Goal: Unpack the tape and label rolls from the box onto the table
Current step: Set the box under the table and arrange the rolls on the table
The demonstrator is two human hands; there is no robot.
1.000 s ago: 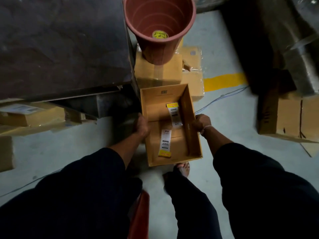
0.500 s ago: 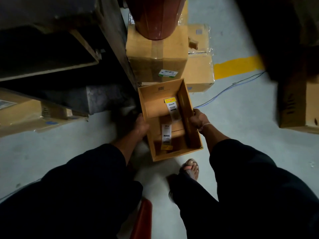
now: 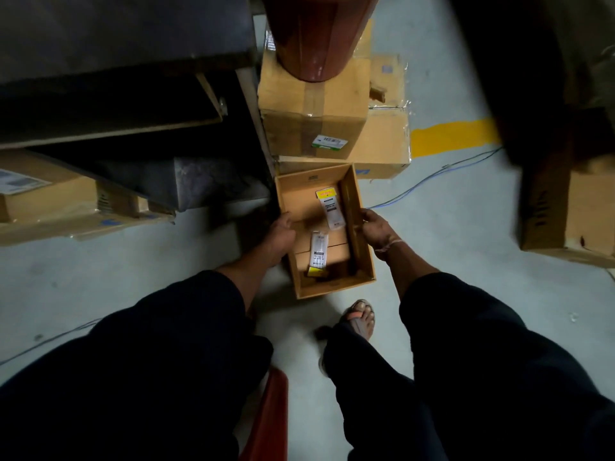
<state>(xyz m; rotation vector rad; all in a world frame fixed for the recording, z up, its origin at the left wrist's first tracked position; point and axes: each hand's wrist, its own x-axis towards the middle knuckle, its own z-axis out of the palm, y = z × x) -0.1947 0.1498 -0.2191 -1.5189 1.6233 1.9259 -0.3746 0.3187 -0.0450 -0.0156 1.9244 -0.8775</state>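
Left hand (image 3: 281, 236): grips the left wall of the box, thumb over the rim, fingers hidden outside the wall.
Right hand (image 3: 374, 229): fingers curled over the right wall's rim; a thread band at the wrist.
Box (image 3: 301, 201): open brown carton, no lid, held low above the grey floor (image 3: 466, 247), tilted slightly; no rolls seen inside.
Labels (image 3: 329, 207): two white strips with yellow ends stuck on the box's inner bottom, one far, one near; print too small to read.
Cartons (image 3: 312, 104): taped stack just beyond the box; a white-green sticker, unreadable.
Pot (image 3: 316, 31): red-brown, standing on the stack.
Foot (image 3: 361, 319): sandalled, near the box.
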